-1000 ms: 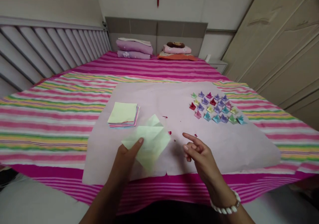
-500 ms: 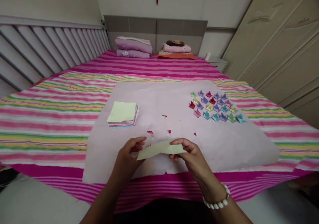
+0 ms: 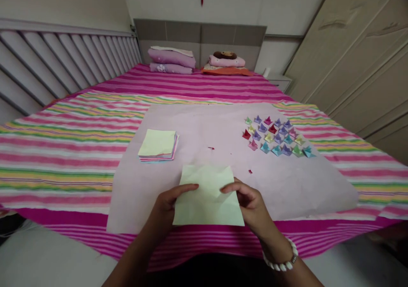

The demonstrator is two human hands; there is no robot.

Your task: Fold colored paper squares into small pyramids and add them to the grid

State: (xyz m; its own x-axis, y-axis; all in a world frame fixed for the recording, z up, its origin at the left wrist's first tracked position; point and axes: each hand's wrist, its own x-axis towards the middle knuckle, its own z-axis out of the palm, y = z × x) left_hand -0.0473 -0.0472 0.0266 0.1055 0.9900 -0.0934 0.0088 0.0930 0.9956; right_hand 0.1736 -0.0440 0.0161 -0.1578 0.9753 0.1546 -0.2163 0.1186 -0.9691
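A pale green square sheet of paper (image 3: 208, 200) faces me, held up over the near edge of a large pale pink sheet (image 3: 296, 189) on the bed. My left hand (image 3: 170, 204) pinches its left edge, thumb on top. My right hand (image 3: 250, 204) pinches its right edge, fingers closed on the paper. A white bead bracelet (image 3: 282, 261) circles my right wrist. The paper shows faint crease lines.
A stack of coloured paper squares (image 3: 158, 145) lies to the left. Several small folded paper pieces (image 3: 276, 137) are grouped at the right. Tiny red scraps (image 3: 211, 148) dot the pink sheet. The striped bedspread (image 3: 63, 151), pillows (image 3: 172, 59) and a wardrobe (image 3: 360, 61) surround it.
One second ago only my left hand held the sheet. My right hand then took its other edge, and the sheet has turned from edge-on to flat, facing me.
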